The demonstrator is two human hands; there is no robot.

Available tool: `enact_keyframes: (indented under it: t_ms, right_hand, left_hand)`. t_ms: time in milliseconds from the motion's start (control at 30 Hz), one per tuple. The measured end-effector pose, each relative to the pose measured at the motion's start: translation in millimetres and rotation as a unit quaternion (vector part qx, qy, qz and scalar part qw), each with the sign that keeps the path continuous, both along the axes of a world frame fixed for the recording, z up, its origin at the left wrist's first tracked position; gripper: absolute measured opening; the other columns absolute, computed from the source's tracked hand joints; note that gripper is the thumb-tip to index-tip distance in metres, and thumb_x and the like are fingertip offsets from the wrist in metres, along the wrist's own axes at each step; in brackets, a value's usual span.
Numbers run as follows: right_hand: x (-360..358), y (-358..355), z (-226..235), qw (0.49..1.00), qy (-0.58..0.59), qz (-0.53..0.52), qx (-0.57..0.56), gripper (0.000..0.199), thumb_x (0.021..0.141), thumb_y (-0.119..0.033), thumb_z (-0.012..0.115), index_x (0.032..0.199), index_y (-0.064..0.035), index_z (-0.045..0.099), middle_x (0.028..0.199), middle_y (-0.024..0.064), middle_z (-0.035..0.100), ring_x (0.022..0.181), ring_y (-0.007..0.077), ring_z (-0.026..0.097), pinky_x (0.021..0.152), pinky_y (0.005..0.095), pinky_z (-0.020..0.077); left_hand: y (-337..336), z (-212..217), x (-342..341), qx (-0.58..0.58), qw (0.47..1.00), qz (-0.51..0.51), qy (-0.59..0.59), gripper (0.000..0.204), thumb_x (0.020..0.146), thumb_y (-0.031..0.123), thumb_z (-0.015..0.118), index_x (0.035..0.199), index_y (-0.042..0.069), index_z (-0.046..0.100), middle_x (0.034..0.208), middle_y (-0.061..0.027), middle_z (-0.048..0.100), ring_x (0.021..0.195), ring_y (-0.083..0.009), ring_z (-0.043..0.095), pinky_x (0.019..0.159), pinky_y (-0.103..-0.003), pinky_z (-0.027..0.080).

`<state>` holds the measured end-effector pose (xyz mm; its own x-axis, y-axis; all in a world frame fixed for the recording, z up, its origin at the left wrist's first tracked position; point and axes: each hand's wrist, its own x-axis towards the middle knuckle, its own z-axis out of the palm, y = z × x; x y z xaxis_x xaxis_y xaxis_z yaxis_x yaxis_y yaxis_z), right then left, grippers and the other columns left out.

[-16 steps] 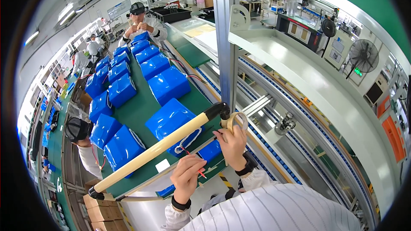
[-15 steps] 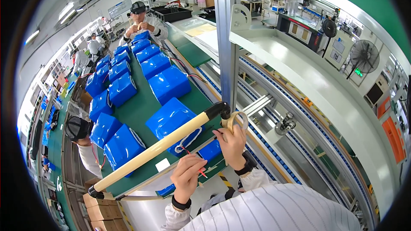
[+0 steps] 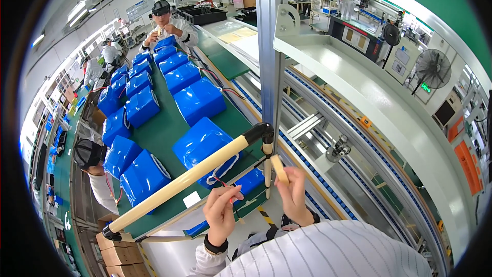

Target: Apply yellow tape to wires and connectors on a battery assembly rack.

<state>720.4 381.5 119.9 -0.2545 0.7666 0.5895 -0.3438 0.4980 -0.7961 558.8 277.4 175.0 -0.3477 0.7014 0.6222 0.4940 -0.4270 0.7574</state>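
Note:
My left hand (image 3: 221, 213) is closed in a pinch on thin red wires (image 3: 231, 200), just in front of the green table's near edge. The wires lead up to the nearest blue-wrapped pack (image 3: 197, 143), which has a white loop of cord at its near side. A roll of beige masking tape (image 3: 279, 169) is gripped between the fingers of my right hand (image 3: 293, 195). That roll is seen nearly edge-on, close to the corner of the rail. Partly hidden below the rail, another blue pack (image 3: 251, 182) sits near my left hand.
A beige tubular rail (image 3: 179, 182) with black joints crosses in front of me. Several blue packs (image 3: 143, 105) stand in rows on the green table (image 3: 166, 118). A metal post (image 3: 270, 61) rises beside a roller conveyor (image 3: 318, 169). Co-workers sit at the far end (image 3: 166, 25) and left side.
My right hand has shifted slightly right and down, and the tape roll has turned from showing its ring to nearly edge-on. My left hand still pinches the wires.

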Motion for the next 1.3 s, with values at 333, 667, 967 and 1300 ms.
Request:
enact_keyframes:
  t_ms: [333, 667, 967, 1300]
  right_hand:
    - [-12.7, -42.5, 18.5, 0.993, -0.08, 0.085, 0.036, 0.056, 0.094, 0.004, 0.061, 0.14, 0.0057, 0.031, 0.124, 0.0238, 0.056, 0.114, 0.0312, 0.063, 0.096, 0.0375, 0.0492]
    - [-19.5, -36.1, 26.8, 0.987, -0.139, 0.038, 0.07, 0.047, 0.091, 0.006, 0.061, 0.132, 0.0033, 0.037, 0.113, 0.0203, 0.063, 0.099, 0.0268, 0.068, 0.084, 0.0331, 0.0536]
    - [-12.0, -13.4, 48.7, 0.983, -0.148, 0.046, 0.095, 0.016, 0.09, 0.003, 0.067, 0.106, 0.0025, 0.066, 0.093, 0.0093, 0.069, 0.08, 0.0164, 0.067, 0.071, 0.0267, 0.0537]
    - [0.2, -11.9, 63.5, 0.994, -0.072, 0.043, -0.076, 0.008, 0.092, -0.004, 0.069, 0.098, -0.0006, 0.072, 0.087, 0.005, 0.069, 0.066, 0.0068, 0.059, 0.059, 0.0192, 0.0441]
  left_hand:
    - [6.8, 8.3, 0.5, -0.078, 0.997, -0.001, 0.007, 0.032, 0.071, 0.002, 0.083, 0.101, 0.005, 0.073, 0.078, -0.0013, 0.046, 0.069, -0.0141, 0.042, 0.06, -0.026, 0.035]
    - [0.1, -6.6, 6.8, -0.005, 0.997, 0.056, 0.046, 0.019, 0.071, -0.009, 0.076, 0.083, 0.005, 0.07, 0.08, -0.0058, 0.056, 0.071, -0.0197, 0.055, 0.062, -0.029, 0.043]
    - [0.4, 6.0, 7.7, -0.04, 0.998, 0.05, 0.025, 0.026, 0.077, -0.004, 0.075, 0.101, 0.004, 0.069, 0.082, -0.0053, 0.051, 0.069, -0.0183, 0.046, 0.06, -0.028, 0.039]
    - [3.6, 11.3, -11.4, 0.002, 0.996, -0.05, 0.077, 0.056, 0.095, -0.002, 0.05, 0.149, -0.003, 0.036, 0.099, -0.0091, 0.043, 0.085, -0.0207, 0.049, 0.076, -0.028, 0.043]
